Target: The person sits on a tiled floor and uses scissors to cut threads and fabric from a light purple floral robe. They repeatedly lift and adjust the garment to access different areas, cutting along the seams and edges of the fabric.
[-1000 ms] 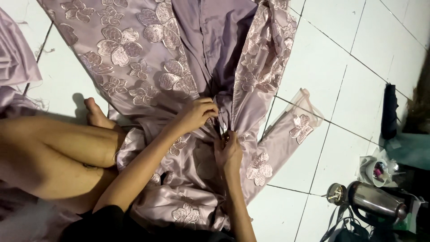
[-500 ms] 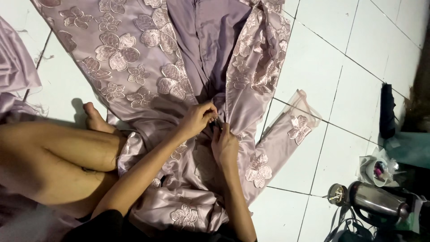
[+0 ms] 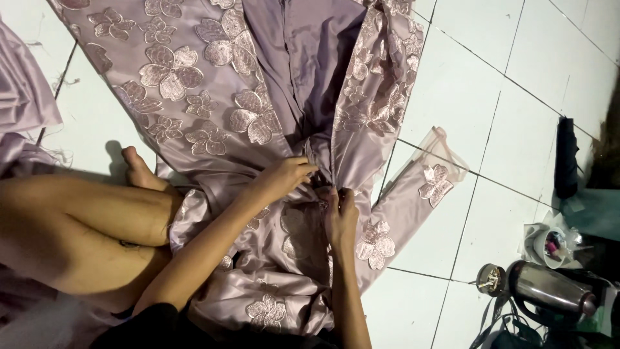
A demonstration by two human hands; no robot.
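A mauve satin dress (image 3: 213, 77) with lace flower appliqués lies spread on the white tiled floor. My left hand (image 3: 287, 176) pinches the fabric at the bottom of the dress's open centre seam. My right hand (image 3: 339, 216) grips the fabric just below and to the right of it, fingers closed. Whether the right hand holds a small tool is hidden. A sheer sleeve (image 3: 429, 178) with a flower lies to the right of both hands.
My bent bare leg (image 3: 84, 226) and foot (image 3: 139, 169) rest on the floor at left. More mauve cloth (image 3: 22, 97) lies at the far left. A metal kettle (image 3: 549, 287), a small cup of bits (image 3: 552, 244) and a dark folded item (image 3: 567, 165) sit at right.
The view has shifted slightly; my hands stay together at the seam, with the left hand's fingers working a little to the right along the fabric.
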